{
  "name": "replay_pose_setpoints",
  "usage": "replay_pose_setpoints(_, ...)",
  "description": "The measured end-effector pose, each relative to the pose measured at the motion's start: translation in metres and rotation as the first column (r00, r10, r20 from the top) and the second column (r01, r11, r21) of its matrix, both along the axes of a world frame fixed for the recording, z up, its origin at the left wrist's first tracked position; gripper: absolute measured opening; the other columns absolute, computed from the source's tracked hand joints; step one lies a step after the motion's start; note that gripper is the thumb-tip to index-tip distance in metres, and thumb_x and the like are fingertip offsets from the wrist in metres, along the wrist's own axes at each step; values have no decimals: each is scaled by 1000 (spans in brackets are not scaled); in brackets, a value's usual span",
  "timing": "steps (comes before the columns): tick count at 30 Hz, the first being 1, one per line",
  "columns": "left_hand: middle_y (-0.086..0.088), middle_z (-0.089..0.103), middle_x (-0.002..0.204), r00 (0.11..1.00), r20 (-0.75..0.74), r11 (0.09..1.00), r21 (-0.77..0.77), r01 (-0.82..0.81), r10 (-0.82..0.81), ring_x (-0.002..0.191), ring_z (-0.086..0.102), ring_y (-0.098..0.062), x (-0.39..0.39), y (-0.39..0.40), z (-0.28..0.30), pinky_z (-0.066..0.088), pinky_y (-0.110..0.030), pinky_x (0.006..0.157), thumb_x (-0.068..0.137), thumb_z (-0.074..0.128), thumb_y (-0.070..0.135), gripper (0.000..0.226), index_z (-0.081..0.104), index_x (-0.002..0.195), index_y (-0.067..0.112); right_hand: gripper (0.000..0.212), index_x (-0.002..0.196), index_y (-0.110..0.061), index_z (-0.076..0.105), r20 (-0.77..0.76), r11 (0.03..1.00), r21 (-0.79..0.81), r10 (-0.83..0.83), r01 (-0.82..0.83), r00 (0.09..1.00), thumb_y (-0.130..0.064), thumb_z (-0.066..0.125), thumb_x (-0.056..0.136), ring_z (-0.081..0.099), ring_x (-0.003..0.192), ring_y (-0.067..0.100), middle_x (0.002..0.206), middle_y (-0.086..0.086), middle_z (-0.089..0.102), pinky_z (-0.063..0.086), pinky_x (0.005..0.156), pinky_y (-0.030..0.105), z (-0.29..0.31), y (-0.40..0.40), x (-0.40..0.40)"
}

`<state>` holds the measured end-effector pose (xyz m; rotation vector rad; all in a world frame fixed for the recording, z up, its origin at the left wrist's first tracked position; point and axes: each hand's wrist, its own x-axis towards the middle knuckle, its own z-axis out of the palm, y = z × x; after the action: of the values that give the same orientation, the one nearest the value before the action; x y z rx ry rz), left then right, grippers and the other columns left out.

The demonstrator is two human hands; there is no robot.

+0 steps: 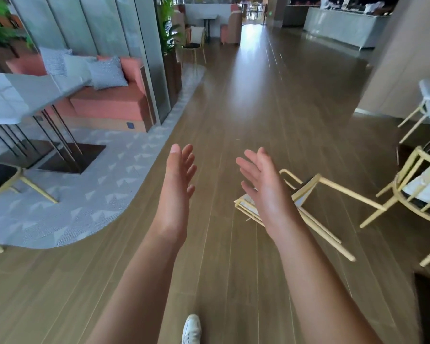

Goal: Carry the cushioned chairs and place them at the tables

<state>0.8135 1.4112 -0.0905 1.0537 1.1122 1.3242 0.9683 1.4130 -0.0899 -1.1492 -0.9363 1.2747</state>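
Both grips empty, fingers straight: my left hand (178,180) and right hand (263,187) over a tipped yellow metal-framed cushioned chair (308,194) (lying on wood floor (258,95)).

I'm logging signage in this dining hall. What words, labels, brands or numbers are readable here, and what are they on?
None can be read.
Counter: the items on top are too small and blurred to show any lettering.
Green light at the far end: a glow only, no legible text.
Sofa base: a small dark plate, no readable marking.
Shoe: no visible logo.
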Motion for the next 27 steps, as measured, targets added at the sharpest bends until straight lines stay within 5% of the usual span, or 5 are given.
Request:
replay_pose_setpoints(16,14,52,149,960,64,961,-43,275,-272,133,52,-2,11,249,-6,35,-37,111,85,32,73,76,48,149,36,51,145,-24,49,8,963,-63,-264,264,965,-51,39,103,50,130,3,137,-10,61,34,118,35,4,206,1)
replay_pose_setpoints(24,15,53,148,972,23,970,-64,235,-234,131,53,-1,29,367,-21,35,-39,114,86,32,74,75,48,148,36,57,148,-23,46,14,976,-84,-201,202,979,-55,37,102,51,131,6,139,-9,60,35,118,38,-20,336,24)
replay_pose_setpoints(27,16,53,147,981,-21,980,-53,194,-195,130,54,0,37,416,-12,34,-42,116,85,32,74,75,49,148,37,74,148,-24,46,-10,985,-61,-159,159,987,-65,41,87,51,131,5,140,-9,60,36,117,37,-15,394,30)
